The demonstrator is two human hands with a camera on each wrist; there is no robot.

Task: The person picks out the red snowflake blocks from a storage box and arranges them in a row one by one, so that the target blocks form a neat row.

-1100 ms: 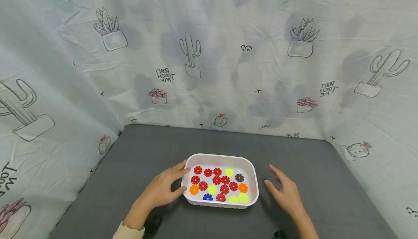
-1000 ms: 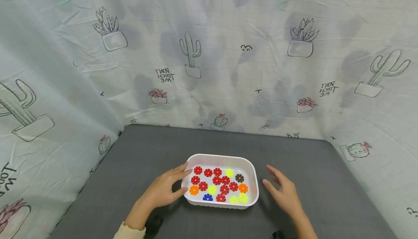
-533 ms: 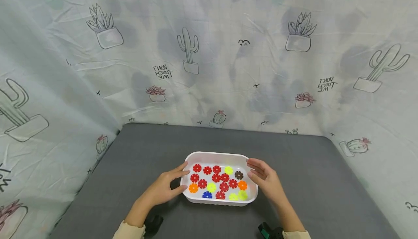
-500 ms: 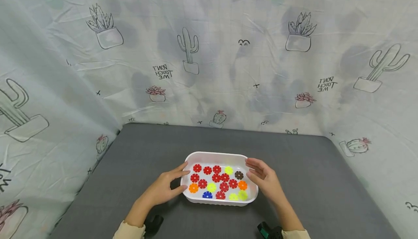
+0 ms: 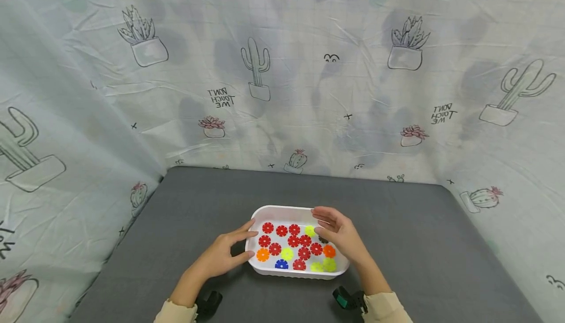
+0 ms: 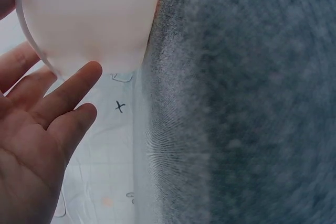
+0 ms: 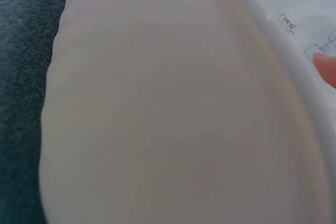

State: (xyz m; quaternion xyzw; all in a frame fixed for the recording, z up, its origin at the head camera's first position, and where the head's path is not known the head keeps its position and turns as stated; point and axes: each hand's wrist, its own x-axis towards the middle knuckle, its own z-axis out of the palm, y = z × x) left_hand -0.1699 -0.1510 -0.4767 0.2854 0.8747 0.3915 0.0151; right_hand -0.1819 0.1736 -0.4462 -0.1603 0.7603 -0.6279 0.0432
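White tray (image 5: 298,211) of colored discs (image 5: 303,253) on gray counter (image 5: 212,200), long axis left-right: left hand (image 5: 219,257) steadies its left end, fingers relaxed; right hand (image 5: 342,237) hovers over right-side discs, fingers loosely spread, holding nothing.

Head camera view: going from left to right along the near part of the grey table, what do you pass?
Left hand touching the tray's left end → orange disc → blue disc → right hand, over the right part of the white tray → bare grey table.
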